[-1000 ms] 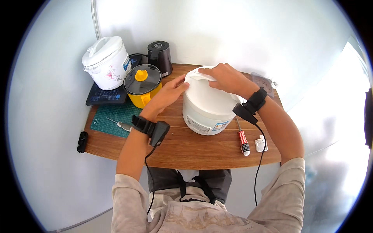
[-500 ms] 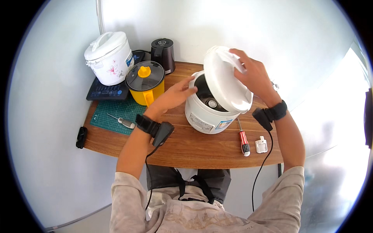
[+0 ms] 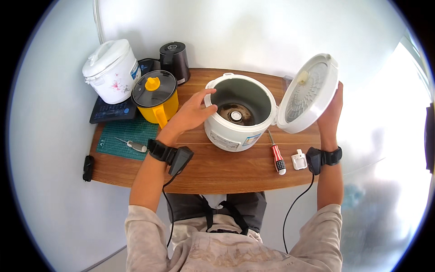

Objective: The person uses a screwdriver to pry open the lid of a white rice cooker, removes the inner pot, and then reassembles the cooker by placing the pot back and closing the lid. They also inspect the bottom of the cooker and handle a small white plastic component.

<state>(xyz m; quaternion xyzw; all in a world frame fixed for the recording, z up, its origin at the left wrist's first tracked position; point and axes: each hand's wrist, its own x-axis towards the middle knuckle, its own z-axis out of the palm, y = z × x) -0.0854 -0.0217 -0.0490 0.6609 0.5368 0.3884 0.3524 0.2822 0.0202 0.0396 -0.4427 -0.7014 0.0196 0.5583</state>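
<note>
A white rice cooker (image 3: 222,129) stands on the table in front of me, its dark inside bare, with a round pale metal knob (image 3: 236,116) in the middle of a brown-stained bottom. My left hand (image 3: 192,111) is at the cooker's left rim, thumb and forefinger stretched apart, their tips against the edge. The white lid (image 3: 308,93) stands tilted up at the cooker's right side, its ridged inner face turned toward the pot. My right hand (image 3: 331,113) grips the lid's outer right side; most of its fingers are hidden behind the lid.
Right of the cooker lie a red-handled screwdriver (image 3: 277,158) and a small white plastic part (image 3: 299,160). A grey-handled screwdriver (image 3: 136,146) rests on a green cutting mat (image 3: 111,136). Behind are a yellow pot (image 3: 158,111), a dark kettle (image 3: 176,63), and a flowered cooker (image 3: 111,75) on a black hotplate (image 3: 111,111).
My right hand has swung the lid up and to the right, off the opening. The cooker's inside now shows fully. My left hand stays at the left rim.
</note>
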